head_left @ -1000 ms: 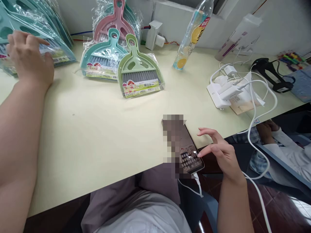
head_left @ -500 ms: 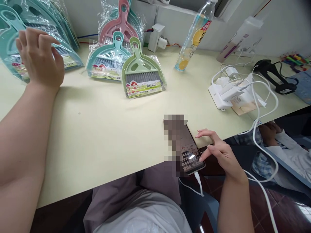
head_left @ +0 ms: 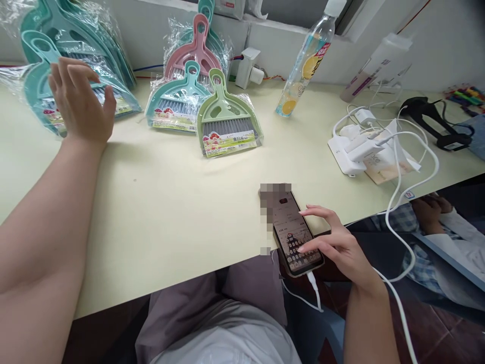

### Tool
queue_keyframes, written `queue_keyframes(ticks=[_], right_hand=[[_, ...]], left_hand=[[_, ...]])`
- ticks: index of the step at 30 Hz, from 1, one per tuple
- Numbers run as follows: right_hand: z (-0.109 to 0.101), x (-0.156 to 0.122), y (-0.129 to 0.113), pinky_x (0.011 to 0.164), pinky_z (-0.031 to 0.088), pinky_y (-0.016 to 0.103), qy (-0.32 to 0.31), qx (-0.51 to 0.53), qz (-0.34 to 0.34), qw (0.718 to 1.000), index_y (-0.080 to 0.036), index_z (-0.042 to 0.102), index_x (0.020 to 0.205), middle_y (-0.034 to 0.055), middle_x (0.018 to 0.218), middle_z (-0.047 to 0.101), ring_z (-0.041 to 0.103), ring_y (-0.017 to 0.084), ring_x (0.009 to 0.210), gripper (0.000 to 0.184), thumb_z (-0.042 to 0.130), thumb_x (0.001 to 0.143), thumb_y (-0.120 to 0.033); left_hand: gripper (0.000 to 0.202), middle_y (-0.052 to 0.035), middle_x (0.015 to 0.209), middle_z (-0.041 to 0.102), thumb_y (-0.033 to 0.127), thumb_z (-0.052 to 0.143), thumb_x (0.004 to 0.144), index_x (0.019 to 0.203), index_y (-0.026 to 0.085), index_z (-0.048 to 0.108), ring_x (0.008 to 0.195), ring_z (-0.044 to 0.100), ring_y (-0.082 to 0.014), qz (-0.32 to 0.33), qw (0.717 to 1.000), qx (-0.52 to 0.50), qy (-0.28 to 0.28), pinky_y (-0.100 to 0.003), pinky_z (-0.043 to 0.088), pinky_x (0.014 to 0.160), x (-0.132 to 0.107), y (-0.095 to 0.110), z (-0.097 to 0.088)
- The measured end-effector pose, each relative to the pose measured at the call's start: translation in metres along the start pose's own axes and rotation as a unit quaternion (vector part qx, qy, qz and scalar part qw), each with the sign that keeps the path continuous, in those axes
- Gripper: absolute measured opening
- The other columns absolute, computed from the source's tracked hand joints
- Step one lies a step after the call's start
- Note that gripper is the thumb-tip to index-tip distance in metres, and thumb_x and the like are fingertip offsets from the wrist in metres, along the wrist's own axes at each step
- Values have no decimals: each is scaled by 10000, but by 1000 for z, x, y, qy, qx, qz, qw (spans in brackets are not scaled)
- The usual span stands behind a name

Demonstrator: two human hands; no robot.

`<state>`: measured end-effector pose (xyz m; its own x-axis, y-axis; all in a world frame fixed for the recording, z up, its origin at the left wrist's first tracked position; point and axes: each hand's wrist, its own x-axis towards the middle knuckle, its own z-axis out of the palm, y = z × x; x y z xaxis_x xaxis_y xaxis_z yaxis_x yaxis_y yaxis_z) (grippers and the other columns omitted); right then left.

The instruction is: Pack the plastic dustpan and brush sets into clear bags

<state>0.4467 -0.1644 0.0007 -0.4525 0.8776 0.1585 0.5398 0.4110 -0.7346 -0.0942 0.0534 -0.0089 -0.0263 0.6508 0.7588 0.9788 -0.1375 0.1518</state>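
Observation:
My left hand (head_left: 84, 101) rests on its wrist at the table's left, fingers apart and slightly bent. It is in front of a wrapped teal dustpan and brush set (head_left: 34, 91), covering part of it; whether it touches the plastic I cannot tell. A smartphone (head_left: 290, 217) lies over the table's front edge, its lower end sticking out, with a white charging cable (head_left: 313, 285) plugged in. On its screen shows a keyboard, partly blurred out at the left. My right hand (head_left: 341, 245) is open over the phone, one fingertip at the keyboard and another by the right edge.
Wrapped dustpan sets in green (head_left: 229, 121), blue (head_left: 178, 103) and pink (head_left: 199, 50) stand toward the wall. Behind the phone is a drink bottle (head_left: 303, 71). A white power strip (head_left: 346, 156) with looped cables is at right, near a black stand (head_left: 435, 124). Another person's hands (head_left: 432, 210) show at right.
The view has shifted slightly, so most things sit lower and further right. My right fingers have moved left over the phone's screen. My left fingers look a little more spread.

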Motion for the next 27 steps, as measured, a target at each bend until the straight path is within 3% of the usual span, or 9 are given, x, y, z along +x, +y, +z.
queue_keyframes(ticks=[6,9,13,17,20,24,27], right_hand=[[3,-4,-2,1237,103,492,-27,-11,-23,999,-382,780,778,-4,1240,540,436,245,1305,350,488,971,-361],[2,-5,-3,1232,124,516,-6,-22,7,1000,-369,784,868,9,1294,525,405,268,1337,288,511,959,-358],[1,-5,-2,1232,133,523,-6,6,1,1000,-342,779,725,15,1214,558,476,256,1263,383,483,968,-369],[2,-4,-2,1239,121,514,-4,-3,5,1000,-347,791,777,19,1248,559,436,275,1322,346,500,955,-404],[4,-2,-2,1245,103,514,7,-8,4,1000,-341,784,734,16,1215,576,463,272,1305,349,516,946,-411],[4,-4,6,1239,143,524,86,-33,40,995,-339,790,824,10,1284,559,456,284,1323,297,526,940,-411],[4,-10,17,1232,157,550,78,-28,48,995,-337,788,805,15,1287,562,456,309,1324,311,520,935,-429]], left_hand=[[236,-94,1279,442,371,346,949,1121,231,426,1239,369,-249,-31,999,1,-37,-472,280,1043,1,8,-4],[290,-93,1305,423,417,306,961,1144,231,433,1264,349,-252,-34,998,11,-56,-480,276,1053,2,12,-6],[399,-95,1317,419,491,240,968,1177,228,456,1277,337,-260,-33,996,21,-74,-490,261,1078,2,13,-7],[431,-72,1323,424,514,242,966,1204,236,471,1296,327,-248,-34,996,10,-87,-480,257,1097,2,12,-6],[417,-55,1328,431,504,278,967,1214,240,484,1309,318,-240,-32,995,-10,-91,-478,254,1107,2,10,-4],[371,-83,1306,465,442,339,969,1192,200,510,1288,343,-230,-25,995,7,-97,-472,257,1114,4,9,-1],[331,-97,1286,492,365,338,970,1172,172,516,1261,371,-209,-39,991,37,-123,-443,279,1109,5,11,-1]])
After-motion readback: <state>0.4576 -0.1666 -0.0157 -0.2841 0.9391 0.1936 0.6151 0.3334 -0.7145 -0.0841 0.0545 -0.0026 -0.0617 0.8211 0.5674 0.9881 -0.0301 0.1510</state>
